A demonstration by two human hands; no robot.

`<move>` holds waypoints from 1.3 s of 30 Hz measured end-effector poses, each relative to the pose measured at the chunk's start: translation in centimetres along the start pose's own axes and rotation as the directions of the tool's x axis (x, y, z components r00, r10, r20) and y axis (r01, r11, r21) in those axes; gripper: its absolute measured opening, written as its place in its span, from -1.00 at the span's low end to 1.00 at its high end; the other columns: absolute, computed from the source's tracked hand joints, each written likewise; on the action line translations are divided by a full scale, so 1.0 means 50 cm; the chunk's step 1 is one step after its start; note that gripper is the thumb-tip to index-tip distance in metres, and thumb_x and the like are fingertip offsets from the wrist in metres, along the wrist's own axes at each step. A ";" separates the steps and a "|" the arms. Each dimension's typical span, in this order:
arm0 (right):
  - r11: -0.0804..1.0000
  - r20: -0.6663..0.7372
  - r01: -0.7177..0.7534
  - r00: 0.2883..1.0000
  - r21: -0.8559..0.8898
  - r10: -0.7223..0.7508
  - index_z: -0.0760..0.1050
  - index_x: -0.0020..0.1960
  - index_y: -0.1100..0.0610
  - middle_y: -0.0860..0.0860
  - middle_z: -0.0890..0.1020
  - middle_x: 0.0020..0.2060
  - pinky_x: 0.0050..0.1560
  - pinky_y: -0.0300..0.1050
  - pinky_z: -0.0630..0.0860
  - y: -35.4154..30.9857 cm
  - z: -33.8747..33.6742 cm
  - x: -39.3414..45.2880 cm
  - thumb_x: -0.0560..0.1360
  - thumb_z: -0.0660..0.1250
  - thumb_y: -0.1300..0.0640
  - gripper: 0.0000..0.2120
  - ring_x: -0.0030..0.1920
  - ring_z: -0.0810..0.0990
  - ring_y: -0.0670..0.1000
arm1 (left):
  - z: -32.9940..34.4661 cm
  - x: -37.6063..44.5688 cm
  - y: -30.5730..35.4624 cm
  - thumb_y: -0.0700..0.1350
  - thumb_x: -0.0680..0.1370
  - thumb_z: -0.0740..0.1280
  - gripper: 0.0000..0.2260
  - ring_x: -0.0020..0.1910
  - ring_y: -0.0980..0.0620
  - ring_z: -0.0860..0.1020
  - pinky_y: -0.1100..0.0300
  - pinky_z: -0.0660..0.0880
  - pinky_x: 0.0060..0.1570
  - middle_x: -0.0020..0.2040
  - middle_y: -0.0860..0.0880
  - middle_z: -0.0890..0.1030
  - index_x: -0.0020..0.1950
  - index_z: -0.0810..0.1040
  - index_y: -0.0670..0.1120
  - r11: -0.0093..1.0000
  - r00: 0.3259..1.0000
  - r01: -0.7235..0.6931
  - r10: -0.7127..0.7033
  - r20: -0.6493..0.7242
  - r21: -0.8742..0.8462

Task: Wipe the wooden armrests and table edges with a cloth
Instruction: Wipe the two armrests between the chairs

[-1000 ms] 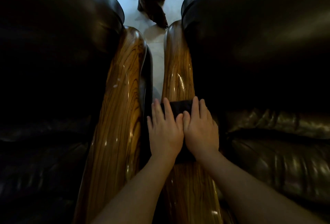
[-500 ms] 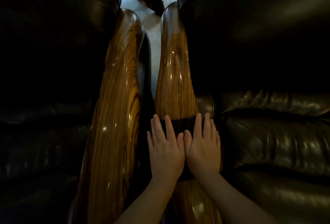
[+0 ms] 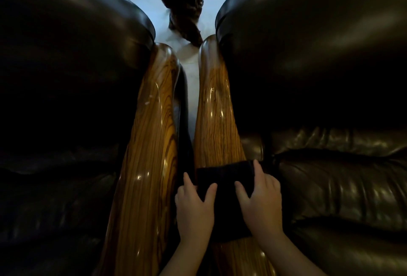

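Observation:
Two glossy striped wooden armrests run side by side away from me: the left armrest (image 3: 152, 143) and the right armrest (image 3: 217, 119). A dark cloth (image 3: 226, 189) lies draped across the right armrest near me. My left hand (image 3: 195, 207) grips the cloth's left side, its fingers curled over the armrest's inner edge. My right hand (image 3: 262, 200) holds the cloth's right side, next to the leather seat. The cloth shows between my two hands.
A dark leather chair (image 3: 66, 99) fills the left, another leather chair (image 3: 319, 77) the right. A narrow strip of pale floor (image 3: 191, 77) shows between the armrests. A dark carved wooden object (image 3: 182, 7) stands on the floor at the far end.
My hands, earlier flat and touching on the cloth, have moved apart to its two sides and curled around it. The cloth sits a little nearer to me on the right armrest.

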State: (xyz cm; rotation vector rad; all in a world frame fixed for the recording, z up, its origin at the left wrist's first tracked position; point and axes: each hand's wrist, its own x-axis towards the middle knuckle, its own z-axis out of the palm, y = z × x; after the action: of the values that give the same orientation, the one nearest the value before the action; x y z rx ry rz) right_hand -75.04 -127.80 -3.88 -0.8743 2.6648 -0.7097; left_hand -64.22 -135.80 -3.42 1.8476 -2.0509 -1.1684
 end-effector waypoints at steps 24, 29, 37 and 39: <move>0.784 0.226 -0.279 0.957 0.555 0.180 0.54 0.07 -0.05 -0.05 0.65 -0.21 -0.37 -0.16 0.60 -0.014 -0.052 -0.018 0.52 0.36 0.13 -0.84 -0.28 0.64 -0.09 | -0.033 -0.047 0.002 -0.05 0.58 0.29 -0.93 -0.15 0.16 0.63 0.10 0.64 -0.18 -0.05 0.05 0.63 0.01 0.51 0.12 0.866 0.993 -0.020 0.076 0.091 -0.499; 0.643 0.333 -0.312 0.938 0.700 0.093 0.60 -0.08 -0.12 -0.08 0.70 -0.20 -0.35 -0.08 0.65 -0.058 -0.075 -0.051 0.51 0.38 0.17 -0.83 -0.23 0.70 -0.06 | -0.089 -0.061 -0.021 -0.06 0.58 0.29 -0.87 -0.11 0.12 0.64 0.06 0.65 -0.14 -0.09 0.12 0.64 -0.06 0.52 0.20 0.800 0.990 0.027 0.062 0.126 -0.599; 0.547 0.465 -0.423 0.883 0.722 0.070 0.62 -0.14 -0.16 -0.08 0.73 -0.16 -0.36 -0.15 0.62 -0.172 -0.029 -0.120 0.50 0.38 0.18 -0.77 -0.21 0.73 0.01 | -0.226 -0.027 -0.132 -0.10 0.56 0.33 -0.89 -0.16 0.18 0.66 0.35 0.55 -0.33 -0.11 0.19 0.66 0.01 0.56 0.12 0.697 0.995 0.030 0.047 0.087 -0.716; 0.552 0.465 -0.426 0.882 0.717 0.078 0.62 -0.13 -0.17 -0.06 0.73 -0.15 -0.35 -0.12 0.63 -0.209 -0.003 -0.143 0.50 0.38 0.18 -0.77 -0.21 0.73 0.02 | -0.259 -0.009 -0.169 -0.08 0.56 0.32 -0.89 -0.16 0.18 0.66 0.30 0.58 -0.31 -0.11 0.20 0.66 0.03 0.55 0.13 0.691 0.989 0.070 0.048 0.143 -0.719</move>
State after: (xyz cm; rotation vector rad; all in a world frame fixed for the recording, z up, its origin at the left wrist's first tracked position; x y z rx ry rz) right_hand -64.36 -130.72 2.26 -0.2838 1.7179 -1.3432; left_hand -50.05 -140.63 0.39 1.3861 -1.2893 -1.8237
